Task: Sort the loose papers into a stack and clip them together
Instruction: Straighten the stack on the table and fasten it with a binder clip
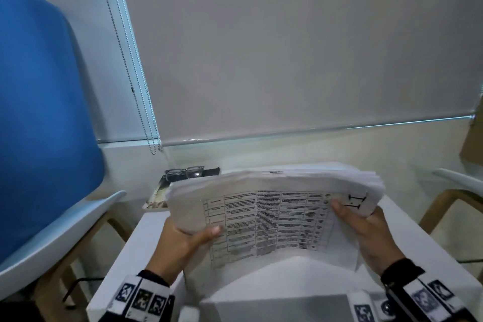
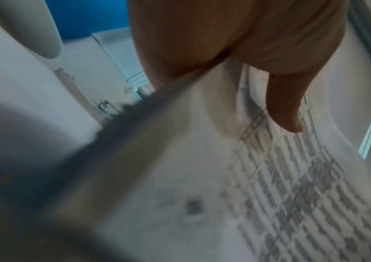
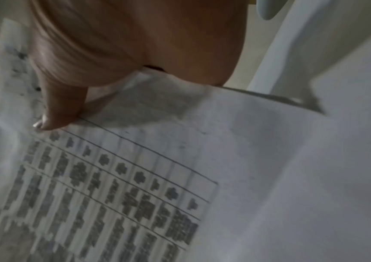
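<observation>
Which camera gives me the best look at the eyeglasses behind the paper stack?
The head view: the eyeglasses sit on a booklet just beyond the paper stack's left corner. Neither wrist view shows them; both are filled with blurred paper and thumbs.

The top sheet of the stack of papers (image 1: 264,219) bears a large black "1.1", turned sideways, at its far right corner. The printed table filling that sheet is too small and blurred to read in any view.

Bare table (image 1: 407,219) right of paper stack (image 1: 261,206); glasses (image 1: 184,172) crowd far-left corner; chair (image 1: 47,117) flanks left.
</observation>
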Demonstrator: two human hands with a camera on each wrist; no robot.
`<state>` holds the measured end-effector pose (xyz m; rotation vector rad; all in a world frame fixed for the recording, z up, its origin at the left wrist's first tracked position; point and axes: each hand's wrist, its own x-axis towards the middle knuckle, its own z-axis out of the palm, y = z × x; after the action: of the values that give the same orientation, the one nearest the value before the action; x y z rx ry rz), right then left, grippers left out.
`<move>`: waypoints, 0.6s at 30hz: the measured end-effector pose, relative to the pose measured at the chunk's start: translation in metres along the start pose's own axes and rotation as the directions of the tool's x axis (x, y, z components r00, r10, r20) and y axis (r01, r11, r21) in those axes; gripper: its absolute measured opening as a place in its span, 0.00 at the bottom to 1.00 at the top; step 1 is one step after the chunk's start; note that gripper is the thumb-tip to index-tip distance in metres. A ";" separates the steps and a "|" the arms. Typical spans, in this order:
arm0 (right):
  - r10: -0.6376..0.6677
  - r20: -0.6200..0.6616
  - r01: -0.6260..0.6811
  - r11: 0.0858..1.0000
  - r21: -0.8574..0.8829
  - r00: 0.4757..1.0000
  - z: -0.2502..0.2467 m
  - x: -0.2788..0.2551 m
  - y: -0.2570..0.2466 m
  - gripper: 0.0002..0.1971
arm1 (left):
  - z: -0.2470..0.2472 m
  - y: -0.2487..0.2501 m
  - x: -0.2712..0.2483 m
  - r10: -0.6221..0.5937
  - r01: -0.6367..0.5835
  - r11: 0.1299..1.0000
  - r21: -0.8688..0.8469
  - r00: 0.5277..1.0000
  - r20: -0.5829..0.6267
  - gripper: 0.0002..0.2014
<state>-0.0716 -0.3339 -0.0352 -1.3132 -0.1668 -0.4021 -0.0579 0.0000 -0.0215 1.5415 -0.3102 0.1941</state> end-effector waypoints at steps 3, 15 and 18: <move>0.057 0.008 -0.056 0.997 -0.048 0.998 0.002 -0.005 0.007 0.34 | 0.000 -0.008 -0.010 -0.068 0.068 0.997 0.022 0.997 0.029 0.24; 0.194 0.004 -0.191 0.969 -0.159 0.981 0.003 -0.001 0.007 0.27 | -0.004 -0.001 -0.011 -0.076 0.078 0.989 0.127 0.997 -0.017 0.21; 0.263 0.053 -0.240 0.934 -0.264 0.963 0.004 0.007 -0.013 0.23 | -0.003 0.010 -0.011 -0.127 0.127 0.992 0.004 0.992 0.010 0.21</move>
<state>-0.0693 -0.3339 -0.0201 -1.5867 -0.0176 -0.1491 -0.0710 0.0043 -0.0151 1.5607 -0.2191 0.0870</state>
